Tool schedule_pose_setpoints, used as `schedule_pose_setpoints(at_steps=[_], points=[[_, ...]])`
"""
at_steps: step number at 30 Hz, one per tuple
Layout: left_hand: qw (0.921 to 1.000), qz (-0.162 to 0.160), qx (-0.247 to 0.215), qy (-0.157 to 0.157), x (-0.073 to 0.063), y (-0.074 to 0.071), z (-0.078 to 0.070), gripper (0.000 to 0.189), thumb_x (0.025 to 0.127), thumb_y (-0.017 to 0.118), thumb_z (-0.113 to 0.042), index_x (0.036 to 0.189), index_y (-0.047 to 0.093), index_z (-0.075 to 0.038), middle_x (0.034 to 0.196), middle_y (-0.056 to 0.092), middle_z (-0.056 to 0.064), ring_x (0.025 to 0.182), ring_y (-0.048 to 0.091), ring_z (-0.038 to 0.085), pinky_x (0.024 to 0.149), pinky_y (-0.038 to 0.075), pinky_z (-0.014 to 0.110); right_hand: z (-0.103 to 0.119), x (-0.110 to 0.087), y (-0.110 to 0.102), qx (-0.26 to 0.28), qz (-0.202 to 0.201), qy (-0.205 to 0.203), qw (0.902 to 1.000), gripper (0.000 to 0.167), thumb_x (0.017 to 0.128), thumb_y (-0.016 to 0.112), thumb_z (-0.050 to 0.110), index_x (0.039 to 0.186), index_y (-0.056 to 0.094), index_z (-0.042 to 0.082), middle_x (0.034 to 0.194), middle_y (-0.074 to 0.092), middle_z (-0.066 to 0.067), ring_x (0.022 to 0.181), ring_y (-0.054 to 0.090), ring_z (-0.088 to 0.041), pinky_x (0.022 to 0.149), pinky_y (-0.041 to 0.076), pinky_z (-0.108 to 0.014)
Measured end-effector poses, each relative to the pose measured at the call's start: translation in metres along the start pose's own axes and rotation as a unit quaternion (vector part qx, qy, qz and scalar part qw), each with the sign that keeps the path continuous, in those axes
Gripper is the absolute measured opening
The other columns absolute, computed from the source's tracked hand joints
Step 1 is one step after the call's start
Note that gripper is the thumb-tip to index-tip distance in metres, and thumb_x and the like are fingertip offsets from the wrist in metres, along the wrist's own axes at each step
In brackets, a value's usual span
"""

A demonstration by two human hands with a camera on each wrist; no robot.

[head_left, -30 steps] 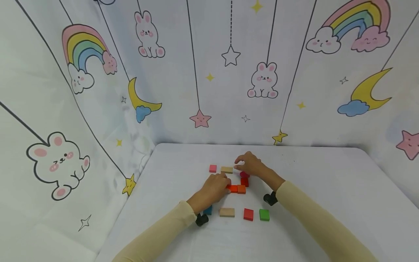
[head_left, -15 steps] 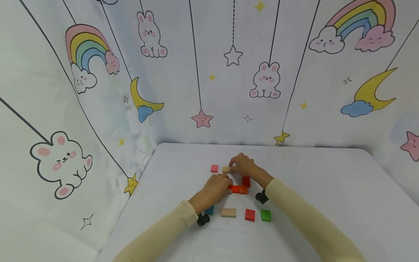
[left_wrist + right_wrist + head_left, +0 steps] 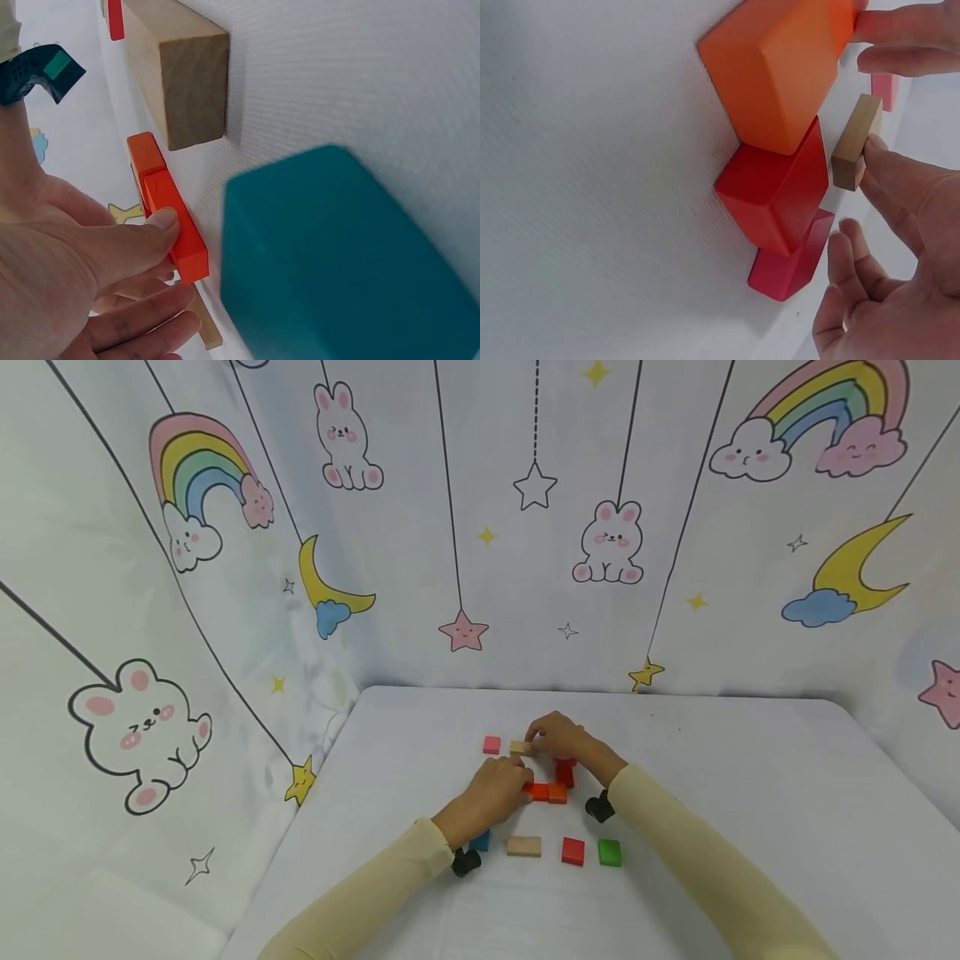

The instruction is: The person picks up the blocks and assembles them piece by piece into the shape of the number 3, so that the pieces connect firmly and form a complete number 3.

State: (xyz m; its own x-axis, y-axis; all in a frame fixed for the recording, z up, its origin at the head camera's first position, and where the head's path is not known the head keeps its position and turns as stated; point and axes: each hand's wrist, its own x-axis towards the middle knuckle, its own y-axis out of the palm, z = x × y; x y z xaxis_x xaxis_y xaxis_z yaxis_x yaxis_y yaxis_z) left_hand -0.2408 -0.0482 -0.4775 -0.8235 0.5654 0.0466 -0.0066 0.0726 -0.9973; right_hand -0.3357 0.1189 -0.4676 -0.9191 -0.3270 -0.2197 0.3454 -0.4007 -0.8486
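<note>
My left hand (image 3: 489,792) pinches an orange-red block (image 3: 178,221), its thumb lying along the top. Against that block's right end sits an orange block (image 3: 776,67). A red block (image 3: 776,184) and a crimson block (image 3: 791,262) continue the chain away from me, touching one another. Beyond them, my right hand (image 3: 558,737) grips a small plain wooden block (image 3: 855,139) between thumb and index finger, other fingers loosely bent. In the head view this hand partly hides the wooden and crimson blocks. A pink block (image 3: 491,745) lies just left of the wooden one, apart from it.
Nearer to me are a teal block (image 3: 480,842), another wooden block (image 3: 524,846), a red square block (image 3: 573,852) and a green block (image 3: 610,852). They lie apart on the white table (image 3: 712,793). A patterned curtain (image 3: 510,577) hangs behind.
My right hand has moved left and come down onto the wooden block, taking hold of it. The left hand stays on the orange-red block. The head view has shifted slightly.
</note>
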Motion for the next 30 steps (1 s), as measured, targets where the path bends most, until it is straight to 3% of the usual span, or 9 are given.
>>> schedule_pose_setpoints(at_steps=[4,8,16,30], points=[[1.0000,0.002,0.002,-0.001,0.000,-0.001,-0.001,0.023,0.096,0.080,-0.032,0.114,0.080,-0.017,0.115,0.073,0.004,0.098,0.068,0.017,0.085,0.055,0.031,-0.004,0.001,-0.002,-0.001,0.002,-0.002,1.0000,0.020,0.101,0.072,0.026,0.116,0.078,0.015,0.137,0.067,-0.016,0.127,0.057,-0.036,0.111,0.030,-0.081],[1.0000,0.003,0.003,0.000,0.000,-0.001,-0.001,0.022,0.096,0.080,-0.032,0.113,0.080,-0.017,0.113,0.073,0.004,0.097,0.067,0.016,0.085,0.055,0.030,-0.007,0.002,-0.003,-0.007,0.009,0.004,0.9999,0.020,0.101,0.072,0.027,0.117,0.079,0.016,0.137,0.067,-0.016,0.127,0.057,-0.036,0.110,0.034,-0.078],[0.9998,-0.014,0.015,0.008,-0.001,0.001,0.000,0.020,0.095,0.081,-0.032,0.110,0.081,-0.018,0.106,0.073,0.001,0.096,0.067,0.014,0.081,0.054,0.029,-0.012,-0.002,-0.009,0.008,0.017,-0.019,0.9996,0.018,0.101,0.072,0.024,0.112,0.079,0.013,0.135,0.068,-0.017,0.128,0.059,-0.038,0.109,0.048,-0.059],[0.9999,-0.008,0.006,0.005,-0.001,0.000,0.000,0.021,0.096,0.080,-0.032,0.111,0.080,-0.018,0.108,0.073,0.001,0.097,0.067,0.015,0.083,0.054,0.029,-0.018,-0.006,-0.015,0.007,0.036,-0.025,0.9990,0.018,0.101,0.071,0.022,0.114,0.078,0.011,0.135,0.068,-0.017,0.129,0.058,-0.039,0.108,0.050,-0.056]])
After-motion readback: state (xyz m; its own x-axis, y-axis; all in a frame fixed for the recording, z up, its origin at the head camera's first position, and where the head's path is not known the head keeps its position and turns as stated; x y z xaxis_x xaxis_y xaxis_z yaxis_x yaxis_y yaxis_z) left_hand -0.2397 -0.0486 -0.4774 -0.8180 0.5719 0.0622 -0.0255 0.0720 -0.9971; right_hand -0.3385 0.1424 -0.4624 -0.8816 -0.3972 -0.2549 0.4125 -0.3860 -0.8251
